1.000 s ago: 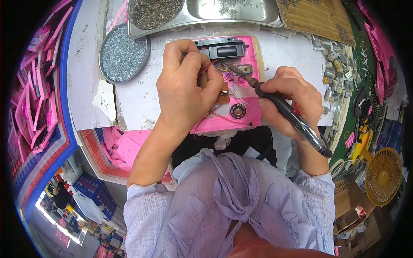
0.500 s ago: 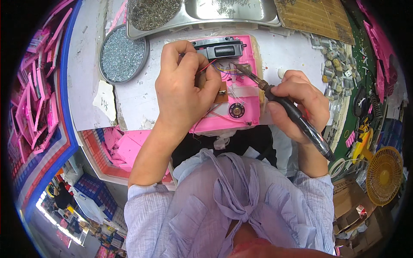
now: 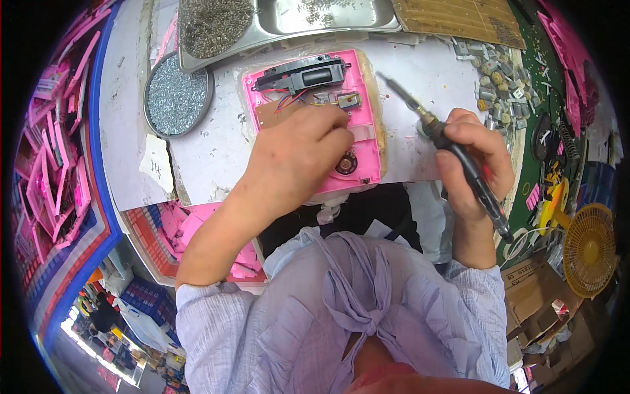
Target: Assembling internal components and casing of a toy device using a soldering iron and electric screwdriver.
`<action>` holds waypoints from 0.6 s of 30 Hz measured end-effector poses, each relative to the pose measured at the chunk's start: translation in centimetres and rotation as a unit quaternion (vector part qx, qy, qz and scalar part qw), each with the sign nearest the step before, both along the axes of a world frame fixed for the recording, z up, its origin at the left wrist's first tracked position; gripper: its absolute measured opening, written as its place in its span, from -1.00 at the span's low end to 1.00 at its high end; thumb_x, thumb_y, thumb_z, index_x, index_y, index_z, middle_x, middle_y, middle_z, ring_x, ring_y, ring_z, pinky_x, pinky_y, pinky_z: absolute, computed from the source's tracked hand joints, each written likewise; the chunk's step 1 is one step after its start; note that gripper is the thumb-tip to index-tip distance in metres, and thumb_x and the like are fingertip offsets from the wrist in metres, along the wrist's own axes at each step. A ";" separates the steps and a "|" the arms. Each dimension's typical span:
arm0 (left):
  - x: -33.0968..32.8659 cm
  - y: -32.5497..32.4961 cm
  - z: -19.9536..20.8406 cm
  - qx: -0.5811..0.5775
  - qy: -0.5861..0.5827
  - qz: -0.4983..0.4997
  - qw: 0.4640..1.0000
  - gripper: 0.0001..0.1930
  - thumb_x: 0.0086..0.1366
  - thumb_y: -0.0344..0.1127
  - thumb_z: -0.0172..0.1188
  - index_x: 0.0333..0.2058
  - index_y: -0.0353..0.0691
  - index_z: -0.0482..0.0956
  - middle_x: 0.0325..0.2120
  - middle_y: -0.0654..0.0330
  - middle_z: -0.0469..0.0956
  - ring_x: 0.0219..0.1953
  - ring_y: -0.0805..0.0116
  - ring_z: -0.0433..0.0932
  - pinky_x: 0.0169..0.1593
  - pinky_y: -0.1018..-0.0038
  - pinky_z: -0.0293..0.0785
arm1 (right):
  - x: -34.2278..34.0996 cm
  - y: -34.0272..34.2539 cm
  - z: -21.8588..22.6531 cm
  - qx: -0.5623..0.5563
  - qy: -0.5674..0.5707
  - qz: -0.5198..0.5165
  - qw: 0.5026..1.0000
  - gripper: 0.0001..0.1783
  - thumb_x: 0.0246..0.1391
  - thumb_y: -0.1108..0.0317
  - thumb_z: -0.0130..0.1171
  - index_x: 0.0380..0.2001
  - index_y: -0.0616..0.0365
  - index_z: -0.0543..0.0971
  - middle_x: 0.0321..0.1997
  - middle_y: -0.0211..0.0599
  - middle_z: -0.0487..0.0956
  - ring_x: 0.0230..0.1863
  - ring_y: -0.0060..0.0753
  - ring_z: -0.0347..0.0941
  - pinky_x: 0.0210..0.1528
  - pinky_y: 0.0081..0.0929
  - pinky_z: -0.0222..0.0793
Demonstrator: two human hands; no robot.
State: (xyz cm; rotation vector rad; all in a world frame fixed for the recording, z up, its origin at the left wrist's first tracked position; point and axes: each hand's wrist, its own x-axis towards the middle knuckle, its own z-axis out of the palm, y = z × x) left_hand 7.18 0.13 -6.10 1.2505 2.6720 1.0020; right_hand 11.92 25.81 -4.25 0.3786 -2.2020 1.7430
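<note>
My right hand grips a soldering iron by its dark handle. The bare metal tip points up and left, just off the right side of a pink plastic casing. Over the casing's lower left part lies my left hand, its fingers curled and their tips hidden, so what they pinch cannot be made out. Inside the casing sit a long black part, a small metal component and a round speaker. A brown circuit board with red and blue wires shows beyond my left hand.
A round dish of small silvery screws stands at left, under a metal tray at the back. Small metal parts are heaped at right, near a yellow fan. Pink pieces fill a crate beside my left forearm.
The soldering iron has drawn back rightward from the wires, off the casing. My left hand has come down nearer to me, uncovering the board and wires. The whole view has shifted slightly.
</note>
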 end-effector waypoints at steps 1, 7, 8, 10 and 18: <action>-0.1 -0.1 -0.3 0.031 -0.019 0.012 0.999 -0.79 0.08 -0.45 0.35 -0.28 -0.21 0.59 -0.23 0.20 0.59 -0.26 0.22 0.61 -0.33 0.36 0.55 | 0.4 -0.6 -0.3 -0.009 -0.021 -0.021 1.000 -0.62 -0.09 0.62 0.38 -0.13 0.29 0.57 -0.28 -0.18 0.59 -0.32 -0.39 0.49 -0.27 -0.51 0.40; 0.1 0.3 0.1 0.148 -0.216 0.140 0.955 -0.91 0.14 -0.53 0.34 -0.35 -0.31 0.64 -0.45 0.13 0.61 -0.48 0.28 0.58 -0.37 0.44 0.50 | -0.6 -3.7 -2.0 0.105 -0.046 0.054 0.992 -0.46 0.02 0.66 0.34 0.10 0.24 0.49 -0.02 -0.11 0.60 -0.11 -0.40 0.60 -0.07 -0.51 0.51; 0.2 0.4 0.1 0.159 -0.240 0.167 0.943 -0.93 0.16 -0.53 0.33 -0.36 -0.32 0.64 -0.48 0.12 0.61 -0.51 0.30 0.57 -0.38 0.45 0.49 | -1.2 -4.6 -2.3 0.095 -0.039 0.042 0.994 -0.44 -0.01 0.66 0.34 0.11 0.20 0.49 -0.06 -0.13 0.60 -0.16 -0.39 0.59 -0.12 -0.52 0.50; 0.4 0.6 0.2 0.162 -0.275 0.185 0.930 -0.93 0.16 -0.52 0.34 -0.36 -0.33 0.65 -0.50 0.12 0.61 -0.54 0.32 0.56 -0.39 0.45 0.48 | -2.0 -6.3 -2.9 0.053 -0.024 0.013 0.998 -0.41 -0.07 0.66 0.35 0.09 0.11 0.52 -0.18 -0.20 0.60 -0.27 -0.31 0.56 -0.23 -0.48 0.48; 0.1 0.4 -0.5 0.173 -0.244 0.141 0.944 -0.90 0.15 -0.50 0.34 -0.34 -0.32 0.64 -0.49 0.13 0.57 -0.49 0.27 0.56 -0.36 0.40 0.48 | -1.8 -6.2 -2.7 0.074 0.032 0.001 0.997 -0.47 -0.11 0.67 0.36 0.01 0.15 0.55 -0.31 -0.22 0.56 -0.38 -0.24 0.49 -0.32 -0.44 0.41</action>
